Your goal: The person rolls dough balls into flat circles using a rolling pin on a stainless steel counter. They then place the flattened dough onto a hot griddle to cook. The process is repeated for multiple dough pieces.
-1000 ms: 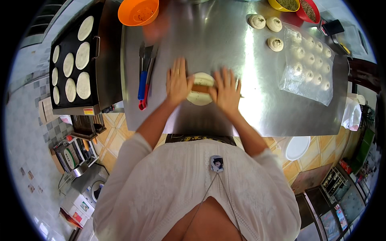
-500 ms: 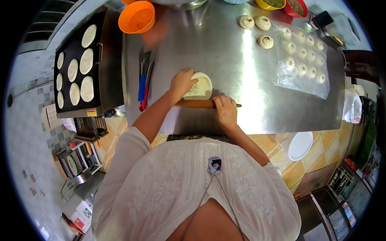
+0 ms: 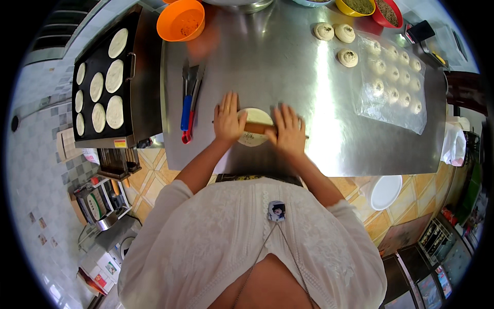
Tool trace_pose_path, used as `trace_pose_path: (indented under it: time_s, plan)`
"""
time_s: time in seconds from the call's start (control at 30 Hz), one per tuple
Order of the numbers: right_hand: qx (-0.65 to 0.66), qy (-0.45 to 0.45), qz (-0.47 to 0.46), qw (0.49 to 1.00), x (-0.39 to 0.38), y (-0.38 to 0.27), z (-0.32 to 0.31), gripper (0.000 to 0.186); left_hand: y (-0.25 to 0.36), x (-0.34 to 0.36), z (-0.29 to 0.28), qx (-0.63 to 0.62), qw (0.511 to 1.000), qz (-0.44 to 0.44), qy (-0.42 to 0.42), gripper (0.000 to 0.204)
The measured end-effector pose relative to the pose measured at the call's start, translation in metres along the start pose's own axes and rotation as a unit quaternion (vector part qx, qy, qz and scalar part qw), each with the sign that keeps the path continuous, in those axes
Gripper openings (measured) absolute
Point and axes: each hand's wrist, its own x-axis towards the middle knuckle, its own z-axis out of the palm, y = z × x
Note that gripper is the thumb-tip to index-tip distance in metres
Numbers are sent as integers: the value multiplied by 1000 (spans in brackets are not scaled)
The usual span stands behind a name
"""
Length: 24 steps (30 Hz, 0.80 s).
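A round flat piece of dough (image 3: 252, 139) dotted with small dark specks lies on the steel table in front of me. Across its middle rests a brown wooden rolling pin (image 3: 259, 128). My left hand (image 3: 227, 121) presses flat on the pin's left part with fingers stretched forward. On its right part lies my right hand (image 3: 288, 131), palm down, fingers extended and slightly apart. Both palms hide the pin's ends in part; a thin tip shows beyond each hand.
Left of my hands lie tongs with blue (image 3: 186, 112) and red (image 3: 189, 126) handles. A black griddle (image 3: 92, 51) with several flat dough rounds stands further left. An orange bowl (image 3: 180, 20) is at the back; dough balls (image 3: 348, 57) and a plastic-covered batch (image 3: 393, 82) sit right.
My left hand has moved from the dough's edge onto the rolling pin. The pin has gone forward from the near edge onto the dough, and my right hand has flattened out.
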Motion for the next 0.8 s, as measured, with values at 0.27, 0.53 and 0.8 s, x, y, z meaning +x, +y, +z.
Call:
trace_pose_path:
  time_s: [0.27, 0.53, 0.8]
  plan:
    - [32, -163, 11, 986, -19, -15, -13, 72, -7, -31, 4, -7, 997, -21, -70, 82]
    - [-16, 50, 72, 996, 70, 12, 5, 68, -8, 96, 5, -29, 996, -47, 68, 75]
    - [68, -17, 33, 997, -49, -9, -3, 36, 8, 0, -14, -85, 984, 4, -155, 62]
